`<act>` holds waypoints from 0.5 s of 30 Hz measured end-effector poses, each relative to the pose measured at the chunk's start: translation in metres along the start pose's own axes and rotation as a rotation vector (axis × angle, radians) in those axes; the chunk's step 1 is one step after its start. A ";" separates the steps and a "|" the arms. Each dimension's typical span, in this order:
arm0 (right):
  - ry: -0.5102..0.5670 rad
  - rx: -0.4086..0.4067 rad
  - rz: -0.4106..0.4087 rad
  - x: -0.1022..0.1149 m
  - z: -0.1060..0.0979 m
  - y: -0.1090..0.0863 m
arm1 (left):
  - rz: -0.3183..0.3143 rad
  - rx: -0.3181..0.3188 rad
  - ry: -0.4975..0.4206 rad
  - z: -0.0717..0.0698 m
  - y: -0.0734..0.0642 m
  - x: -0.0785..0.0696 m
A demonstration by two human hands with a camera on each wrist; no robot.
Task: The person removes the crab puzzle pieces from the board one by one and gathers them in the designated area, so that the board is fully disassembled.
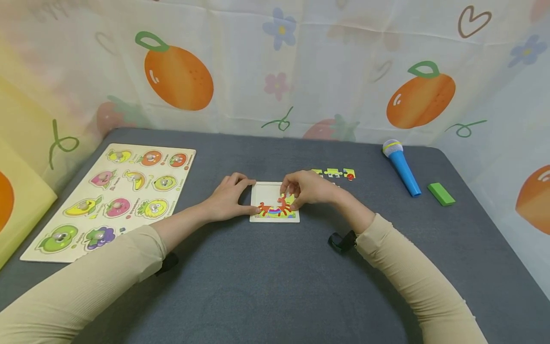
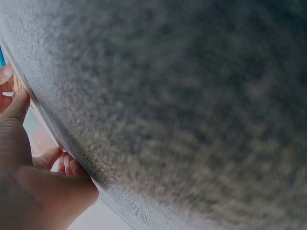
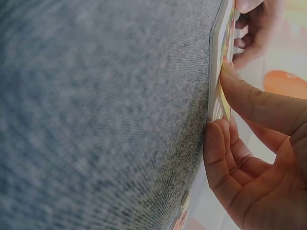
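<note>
A small jigsaw puzzle board (image 1: pixel 263 191) with a pale raised border lies flat on the table, its lower half filled with a red animal picture with a rainbow band. My left hand (image 1: pixel 229 198) holds the board by its left side, thumb at the lower part and fingers at the upper corner. Over the right part of the board, my right hand (image 1: pixel 312 187) pinches a yellow-edged puzzle piece (image 3: pixel 224 104) between thumb and fingers. That piece is tilted against the board's border in the right wrist view. Fingers partly cover it from above.
Several loose puzzle pieces (image 1: pixel 333 172) lie behind my right hand. A large fruit peg board (image 1: pixel 143 188) is at the left. Toward the back right are a blue toy microphone (image 1: pixel 403 167) and a green block (image 1: pixel 441 194). A fruit-printed cloth (image 1: pixel 240 62) hangs behind the table.
</note>
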State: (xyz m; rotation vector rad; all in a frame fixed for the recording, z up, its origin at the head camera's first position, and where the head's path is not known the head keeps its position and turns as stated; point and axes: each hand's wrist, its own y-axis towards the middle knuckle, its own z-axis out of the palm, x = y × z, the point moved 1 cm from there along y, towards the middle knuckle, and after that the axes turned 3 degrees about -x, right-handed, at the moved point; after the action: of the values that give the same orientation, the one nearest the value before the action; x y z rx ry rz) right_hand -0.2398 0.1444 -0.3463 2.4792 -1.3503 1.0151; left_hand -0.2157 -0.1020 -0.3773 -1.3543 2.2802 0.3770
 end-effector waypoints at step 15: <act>-0.007 -0.006 -0.025 0.000 0.000 0.000 | 0.003 0.002 -0.001 0.002 0.001 0.002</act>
State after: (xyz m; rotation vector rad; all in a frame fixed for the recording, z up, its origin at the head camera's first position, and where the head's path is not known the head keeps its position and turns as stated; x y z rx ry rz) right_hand -0.2395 0.1440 -0.3461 2.4915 -1.3185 0.9968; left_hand -0.2174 -0.1022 -0.3798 -1.3496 2.2819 0.3765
